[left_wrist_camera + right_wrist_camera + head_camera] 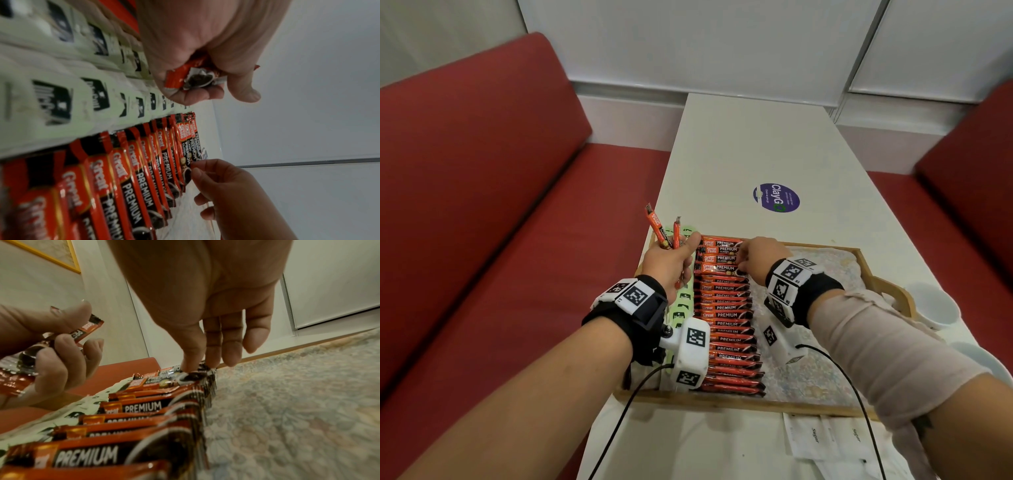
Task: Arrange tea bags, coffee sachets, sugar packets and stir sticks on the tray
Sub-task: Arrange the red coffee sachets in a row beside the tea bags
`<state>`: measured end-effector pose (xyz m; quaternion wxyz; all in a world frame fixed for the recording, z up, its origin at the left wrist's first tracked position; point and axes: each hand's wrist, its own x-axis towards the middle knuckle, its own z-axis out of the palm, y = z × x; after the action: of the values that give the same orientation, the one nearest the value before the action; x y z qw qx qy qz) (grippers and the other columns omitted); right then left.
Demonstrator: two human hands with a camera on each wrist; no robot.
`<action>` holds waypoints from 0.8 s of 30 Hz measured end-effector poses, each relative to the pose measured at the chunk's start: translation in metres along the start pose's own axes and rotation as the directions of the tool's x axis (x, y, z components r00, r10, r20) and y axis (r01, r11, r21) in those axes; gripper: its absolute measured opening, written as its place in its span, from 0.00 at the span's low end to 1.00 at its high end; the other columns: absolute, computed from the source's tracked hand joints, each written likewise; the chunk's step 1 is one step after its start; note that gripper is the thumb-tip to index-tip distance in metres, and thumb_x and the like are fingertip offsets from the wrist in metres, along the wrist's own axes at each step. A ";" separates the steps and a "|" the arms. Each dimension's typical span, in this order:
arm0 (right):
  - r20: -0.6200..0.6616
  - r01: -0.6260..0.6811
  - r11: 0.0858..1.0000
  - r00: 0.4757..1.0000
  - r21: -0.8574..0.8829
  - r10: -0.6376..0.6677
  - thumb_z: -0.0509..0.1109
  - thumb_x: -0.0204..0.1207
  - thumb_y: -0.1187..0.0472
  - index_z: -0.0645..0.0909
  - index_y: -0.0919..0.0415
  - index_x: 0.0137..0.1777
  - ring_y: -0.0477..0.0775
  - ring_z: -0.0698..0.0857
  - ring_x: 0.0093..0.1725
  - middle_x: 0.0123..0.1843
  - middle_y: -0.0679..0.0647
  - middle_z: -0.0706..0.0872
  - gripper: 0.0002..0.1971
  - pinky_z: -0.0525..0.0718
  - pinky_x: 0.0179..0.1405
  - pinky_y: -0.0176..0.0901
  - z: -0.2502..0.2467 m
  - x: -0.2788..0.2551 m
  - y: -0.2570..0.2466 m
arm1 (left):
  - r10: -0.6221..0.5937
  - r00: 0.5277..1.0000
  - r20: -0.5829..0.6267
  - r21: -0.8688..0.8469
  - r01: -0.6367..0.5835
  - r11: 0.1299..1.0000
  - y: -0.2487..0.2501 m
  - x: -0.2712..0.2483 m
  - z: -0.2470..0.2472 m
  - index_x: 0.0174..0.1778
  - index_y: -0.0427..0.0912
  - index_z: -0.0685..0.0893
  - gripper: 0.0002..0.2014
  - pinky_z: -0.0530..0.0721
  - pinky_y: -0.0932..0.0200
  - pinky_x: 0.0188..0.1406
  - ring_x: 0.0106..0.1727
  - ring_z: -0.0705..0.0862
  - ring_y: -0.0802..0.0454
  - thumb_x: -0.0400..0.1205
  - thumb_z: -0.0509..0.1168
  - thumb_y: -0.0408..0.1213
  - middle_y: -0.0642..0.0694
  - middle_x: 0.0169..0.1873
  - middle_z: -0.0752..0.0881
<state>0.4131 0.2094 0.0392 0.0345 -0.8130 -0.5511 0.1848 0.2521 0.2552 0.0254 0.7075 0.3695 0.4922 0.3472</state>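
Note:
A wooden tray (722, 404) with a floral liner (287, 402) holds a long overlapping row of red-and-black coffee sachets (726, 315) (144, 170) (139, 407). A row of pale green tea bags (683, 301) (57, 104) lies along their left side. My left hand (671, 263) (205, 56) hovers over the tray's far left corner and grips a few spare coffee sachets (655, 224) (191, 78) upright. My right hand (756, 257) (205, 305) reaches down to the far end of the row and pinches the right end of one sachet there.
White sugar packets (815, 438) lie on the white table in front of the tray. Two white cups (935, 305) stand off the tray's right side. Red bench seats flank the table. A round purple sticker (776, 197) sits beyond the tray.

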 end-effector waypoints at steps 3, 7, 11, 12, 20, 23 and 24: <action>-0.036 -0.005 1.000 0.999 0.019 0.006 0.68 0.78 0.63 0.85 0.60 0.52 0.56 0.84 0.53 0.55 0.56 0.86 0.06 0.79 0.49 0.43 0.000 -0.001 0.001 | -0.039 0.999 0.019 -0.007 0.039 0.999 0.002 -0.001 0.001 0.40 0.45 0.79 0.11 0.76 0.64 0.24 0.24 0.76 0.58 0.77 0.73 0.46 0.51 0.24 0.79; -0.071 0.020 0.999 0.997 0.050 -0.016 0.68 0.79 0.59 0.82 0.59 0.56 0.56 0.83 0.55 0.58 0.56 0.83 0.09 0.77 0.48 0.43 -0.002 -0.005 -0.003 | -0.117 0.992 0.051 -0.068 0.120 0.990 0.003 -0.006 0.004 0.40 0.44 0.79 0.11 0.79 0.65 0.21 0.25 0.79 0.59 0.83 0.64 0.46 0.51 0.29 0.81; -0.135 0.107 0.982 0.987 0.154 -0.086 0.67 0.80 0.56 0.82 0.58 0.55 0.55 0.82 0.53 0.56 0.56 0.83 0.09 0.79 0.52 0.46 -0.003 -0.016 -0.011 | -0.096 0.992 0.076 -0.052 0.100 0.994 0.002 -0.016 0.008 0.46 0.42 0.82 0.08 0.86 0.58 0.38 0.34 0.82 0.56 0.84 0.63 0.43 0.47 0.34 0.83; -0.155 0.130 0.976 0.983 0.173 -0.103 0.66 0.80 0.56 0.82 0.57 0.54 0.54 0.82 0.52 0.55 0.55 0.83 0.08 0.79 0.52 0.47 -0.003 -0.020 -0.013 | -0.079 0.993 0.086 -0.053 0.084 0.995 0.002 -0.019 0.009 0.49 0.42 0.82 0.07 0.87 0.56 0.43 0.35 0.82 0.55 0.84 0.63 0.42 0.46 0.36 0.83; -0.190 0.237 0.924 0.964 0.299 -0.185 0.63 0.82 0.55 0.81 0.57 0.53 0.51 0.81 0.48 0.50 0.53 0.87 0.08 0.77 0.47 0.43 -0.008 -0.057 -0.026 | 0.007 0.991 0.134 -0.023 -0.004 1.000 0.001 -0.053 0.014 0.55 0.38 0.83 0.12 0.84 0.46 0.50 0.43 0.85 0.45 0.84 0.63 0.43 0.39 0.45 0.87; -0.203 0.223 0.911 0.966 0.348 -0.159 0.65 0.80 0.53 0.78 0.54 0.51 0.53 0.84 0.47 0.47 0.53 0.87 0.06 0.80 0.47 0.43 -0.007 -0.070 -0.025 | 0.016 0.991 0.130 -0.040 -0.011 0.999 0.001 -0.066 0.015 0.49 0.39 0.82 0.10 0.83 0.41 0.57 0.47 0.84 0.44 0.85 0.61 0.42 0.41 0.44 0.87; -0.198 0.220 0.905 0.968 0.364 -0.156 0.67 0.79 0.52 0.76 0.52 0.51 0.53 0.84 0.44 0.44 0.51 0.86 0.07 0.80 0.44 0.42 -0.007 -0.074 -0.025 | 0.022 0.991 0.134 -0.041 -0.017 0.999 0.000 -0.070 0.015 0.49 0.39 0.83 0.10 0.84 0.41 0.55 0.47 0.85 0.45 0.85 0.61 0.41 0.43 0.45 0.88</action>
<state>0.3694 0.1525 0.0713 0.2556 -0.7458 -0.5756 0.2171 0.2474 0.1923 0.0605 0.7427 0.3828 0.4329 0.3382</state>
